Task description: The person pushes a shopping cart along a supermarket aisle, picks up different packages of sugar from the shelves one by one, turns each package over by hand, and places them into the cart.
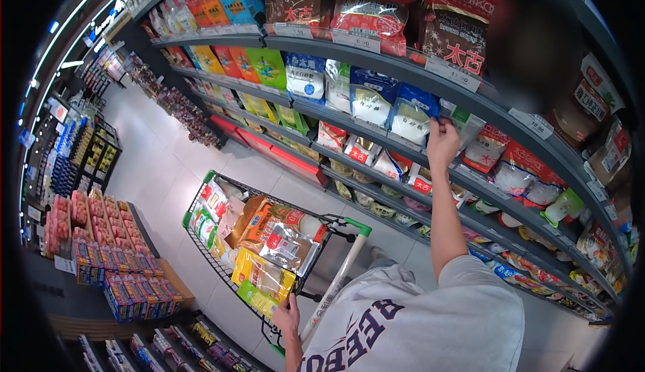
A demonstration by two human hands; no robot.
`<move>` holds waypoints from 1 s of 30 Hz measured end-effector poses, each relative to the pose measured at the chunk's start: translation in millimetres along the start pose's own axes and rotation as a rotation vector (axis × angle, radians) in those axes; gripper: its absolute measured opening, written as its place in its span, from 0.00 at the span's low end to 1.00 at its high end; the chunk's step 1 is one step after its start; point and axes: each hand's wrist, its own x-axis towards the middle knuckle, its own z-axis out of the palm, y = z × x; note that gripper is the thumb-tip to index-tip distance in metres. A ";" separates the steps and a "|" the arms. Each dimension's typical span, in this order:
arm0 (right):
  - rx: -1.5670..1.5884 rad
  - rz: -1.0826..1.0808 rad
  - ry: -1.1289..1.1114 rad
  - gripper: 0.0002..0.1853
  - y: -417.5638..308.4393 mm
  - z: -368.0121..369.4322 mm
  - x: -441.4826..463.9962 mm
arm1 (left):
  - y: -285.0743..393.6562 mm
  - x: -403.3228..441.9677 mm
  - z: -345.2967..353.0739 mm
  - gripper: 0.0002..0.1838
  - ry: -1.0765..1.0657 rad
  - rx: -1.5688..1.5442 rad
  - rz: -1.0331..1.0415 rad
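Note:
At the shelf, my right hand (444, 142) is closed with its fingertips at the upper right edge of a blue and white bag of sugar (411, 118). That bag stands upright in a row with a similar blue and white bag (371, 100) to its left. Low on the left, my left hand (287, 314) has its fingers closed at the corner of a yellow and green see-through bag (263, 279) at the near end of the shopping cart (193, 212). Part of that grip is hidden.
The cart holds several packs, including an orange-brown bag (250, 223). Its pale handle (336, 284) with green ends lies by my body. Red brown-sugar bags (463, 19) fill the upper shelf. Stacked boxes (138, 295) stand across the aisle floor (158, 177).

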 end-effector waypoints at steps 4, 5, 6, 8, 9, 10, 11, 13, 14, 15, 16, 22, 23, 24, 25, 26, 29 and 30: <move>-0.066 -0.152 0.080 0.09 0.8 -1.3 -1.0 | 8.6 -2.4 -5.0 0.30 -0.011 0.008 -0.010; -0.030 -0.225 0.099 0.09 -0.3 -1.6 -0.7 | 11.7 -2.6 -8.3 0.30 -0.022 0.013 -0.022; 0.007 -0.298 0.118 0.08 -1.4 -1.6 -0.9 | 13.1 -2.9 -10.1 0.30 -0.033 0.017 -0.034; 0.065 -0.417 0.136 0.07 -11.6 -3.6 -1.2 | 12.1 -0.6 -10.9 0.30 -0.072 0.016 -0.060; 0.086 -0.462 0.133 0.07 -17.7 -5.0 -2.2 | 10.7 0.5 -11.3 0.30 -0.091 0.017 -0.071; 0.107 -0.507 0.131 0.06 -22.4 -5.3 -2.7 | 9.5 1.6 -11.6 0.30 -0.092 0.014 -0.068; 0.126 -0.451 0.121 0.07 -19.2 -2.0 -2.6 | 8.3 2.3 -11.6 0.30 -0.094 0.010 -0.065; 0.162 -0.339 0.101 0.07 -8.4 2.4 0.6 | 10.8 -2.4 -9.7 0.29 -0.093 -0.005 -0.056; 0.199 -0.307 0.135 0.07 -8.2 4.0 1.7 | 12.1 -2.0 -11.3 0.27 -0.092 -0.015 -0.049; 0.235 -0.274 0.167 0.07 -9.0 5.8 2.4 | 11.9 -3.2 -12.8 0.25 -0.092 -0.025 -0.044; 0.272 -0.240 0.199 0.07 -12.6 6.1 1.9 | 9.3 -3.5 -9.9 0.22 -0.045 -0.131 -0.014; 0.427 -0.317 0.154 0.06 -43.5 -19.2 -21.7 | 58.1 1.3 -9.5 0.16 0.242 -0.558 0.097; 0.463 -0.303 0.107 0.06 -49.3 -23.7 -33.7 | 78.3 3.1 -14.8 0.17 0.191 -0.681 0.053; 0.460 -0.248 0.058 0.06 -57.9 -26.9 -51.5 | 98.4 4.4 -20.7 0.18 0.138 -0.804 0.008; 0.488 -0.255 -0.035 0.05 -64.0 -31.5 -69.8 | 118.6 5.4 -27.5 0.22 0.075 -0.851 0.049; 0.496 -0.277 -0.150 0.05 -69.4 -36.6 -89.5 | 139.7 7.2 -35.7 0.25 0.011 -0.898 0.092; 0.656 0.101 -0.610 0.05 -84.3 -48.8 -148.9 | 195.0 12.6 -62.0 0.37 -0.136 -1.039 0.274; 0.762 0.126 -0.697 0.05 -84.7 -46.5 -164.4 | 203.2 14.0 -66.1 0.41 -0.177 -1.085 0.345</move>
